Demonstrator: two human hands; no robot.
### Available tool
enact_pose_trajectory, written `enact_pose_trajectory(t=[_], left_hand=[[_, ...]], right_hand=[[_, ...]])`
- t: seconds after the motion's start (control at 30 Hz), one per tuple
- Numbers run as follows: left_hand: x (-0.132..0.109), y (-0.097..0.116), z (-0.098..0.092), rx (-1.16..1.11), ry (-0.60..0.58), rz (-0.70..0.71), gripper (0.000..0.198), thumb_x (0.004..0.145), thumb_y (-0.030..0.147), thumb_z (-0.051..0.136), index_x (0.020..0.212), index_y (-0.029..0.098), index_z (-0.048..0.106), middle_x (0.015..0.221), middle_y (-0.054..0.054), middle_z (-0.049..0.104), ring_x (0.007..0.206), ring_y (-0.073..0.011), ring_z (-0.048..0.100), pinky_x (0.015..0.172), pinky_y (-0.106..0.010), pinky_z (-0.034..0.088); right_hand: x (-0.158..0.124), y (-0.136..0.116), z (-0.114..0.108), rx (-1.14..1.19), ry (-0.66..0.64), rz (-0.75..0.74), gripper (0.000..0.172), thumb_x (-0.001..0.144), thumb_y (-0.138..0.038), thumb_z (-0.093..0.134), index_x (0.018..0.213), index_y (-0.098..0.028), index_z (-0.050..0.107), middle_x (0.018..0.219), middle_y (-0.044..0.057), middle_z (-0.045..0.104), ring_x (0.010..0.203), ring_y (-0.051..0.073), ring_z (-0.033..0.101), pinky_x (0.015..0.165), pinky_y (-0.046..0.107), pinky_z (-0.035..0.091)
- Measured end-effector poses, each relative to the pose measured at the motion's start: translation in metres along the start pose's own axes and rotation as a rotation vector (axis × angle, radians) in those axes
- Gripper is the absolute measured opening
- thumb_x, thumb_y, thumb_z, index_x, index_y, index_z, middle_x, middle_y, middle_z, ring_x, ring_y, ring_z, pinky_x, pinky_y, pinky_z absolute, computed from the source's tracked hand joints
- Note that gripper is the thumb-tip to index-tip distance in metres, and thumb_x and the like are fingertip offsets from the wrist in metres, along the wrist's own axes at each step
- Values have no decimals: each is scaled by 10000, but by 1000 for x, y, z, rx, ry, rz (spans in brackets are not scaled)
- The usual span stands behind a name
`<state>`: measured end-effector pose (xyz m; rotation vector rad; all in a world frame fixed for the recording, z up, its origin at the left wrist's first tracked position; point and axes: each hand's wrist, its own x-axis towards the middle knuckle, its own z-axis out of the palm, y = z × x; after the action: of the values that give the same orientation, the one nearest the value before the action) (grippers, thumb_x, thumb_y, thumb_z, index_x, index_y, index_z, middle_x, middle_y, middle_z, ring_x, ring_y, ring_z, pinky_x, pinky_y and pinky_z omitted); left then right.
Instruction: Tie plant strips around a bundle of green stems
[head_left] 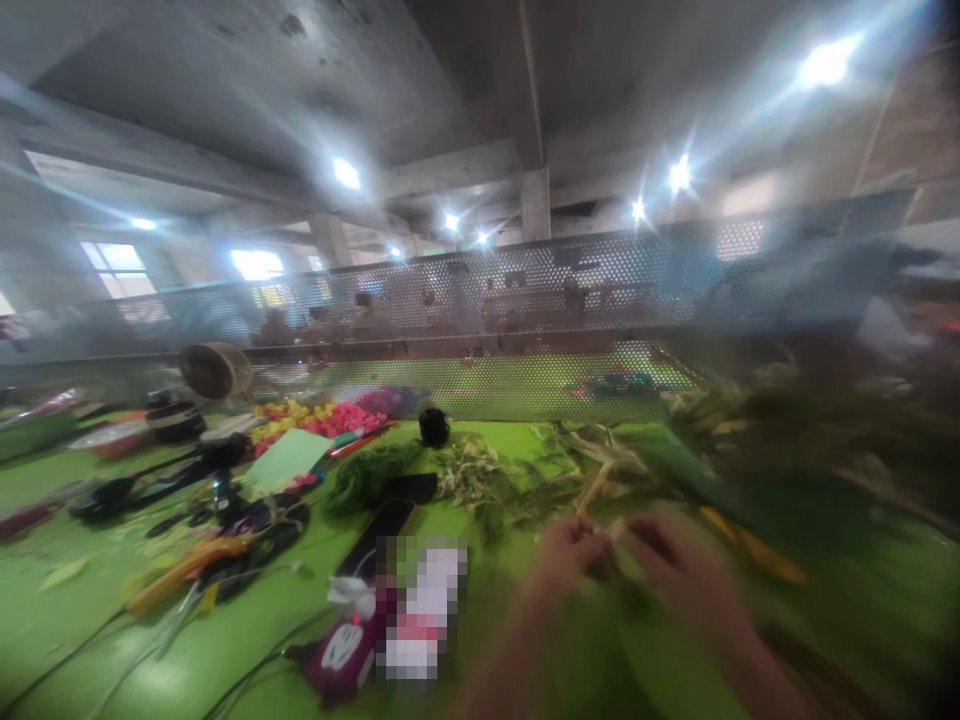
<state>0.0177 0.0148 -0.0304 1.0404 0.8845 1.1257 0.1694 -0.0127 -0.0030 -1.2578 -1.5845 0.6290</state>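
Observation:
Low in the middle, my left hand has its fingers pinched on a pale dry leaf strip. Just to its right, my right hand closes on the same strip from the other side, its fingers smeared by motion. The strip is small and blurred, so its exact shape cannot be told. Beyond both hands lies a loose spread of dried leaves, tan and dull green. A long orange-yellow object rests to the right of my right hand, too blurred to name.
On the green table lie a purple power strip, a dark phone and a yellow glue gun with a cord. Pink and yellow petals and green fibre sit farther back. A perforated metal partition stands behind.

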Motion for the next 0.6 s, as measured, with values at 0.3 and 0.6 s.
enact_pose_trajectory(t=[0.3,0.6], left_hand=[[-8,3,8,-91,58,10,414,533,426,806,709,127,580,620,-23,619,517,-108,547,563,-255,474],[6,-3,-11,153,96,94,321,625,413,705,709,133,572,576,-5,572,504,-113,511,526,-243,428]], right_hand=[[-6,8,11,1,-33,18,216,782,-408,544,726,-225,644,664,15,701,592,189,632,547,273,467],[3,20,-4,-331,-69,-247,139,825,-327,540,820,-244,651,755,16,680,622,167,604,573,264,450]])
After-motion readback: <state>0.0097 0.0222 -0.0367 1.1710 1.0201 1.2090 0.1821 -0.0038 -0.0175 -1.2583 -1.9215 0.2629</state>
